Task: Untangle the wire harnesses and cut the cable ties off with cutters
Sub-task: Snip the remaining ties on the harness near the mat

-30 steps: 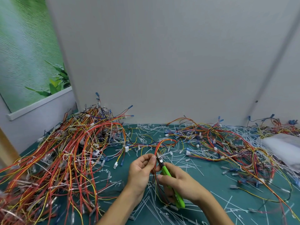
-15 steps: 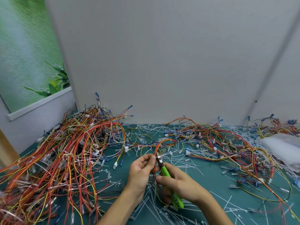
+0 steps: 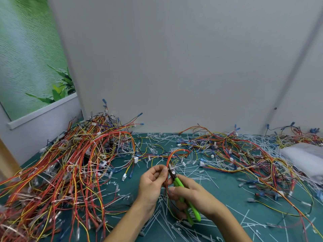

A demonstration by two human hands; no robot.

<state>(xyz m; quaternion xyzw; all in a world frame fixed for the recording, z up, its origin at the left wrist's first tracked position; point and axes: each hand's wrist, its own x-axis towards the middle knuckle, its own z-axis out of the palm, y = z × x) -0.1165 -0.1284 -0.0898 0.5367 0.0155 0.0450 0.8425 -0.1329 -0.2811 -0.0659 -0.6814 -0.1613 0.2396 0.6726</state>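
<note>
My left hand [image 3: 151,184] pinches a thin bundle of red and yellow wires, a wire harness [image 3: 172,154], between thumb and fingers at the table's front centre. My right hand [image 3: 194,194] grips green-handled cutters [image 3: 183,194]. Their metal jaws [image 3: 171,171] sit right against the wires at my left fingertips. The handles look slightly spread. The harness loops up and back from my hands toward the other wires. Whether a cable tie lies in the jaws is hidden by my fingers.
A big heap of red, orange and yellow harnesses [image 3: 70,172] fills the left side. A flatter tangle [image 3: 244,154] spreads across the right. Cut white cable ties [image 3: 167,222] litter the green mat [image 3: 227,194]. A white bag [image 3: 304,156] lies at far right. Grey walls close the back.
The cutter handles have spread slightly apart. Both hands stay in place at the wires.
</note>
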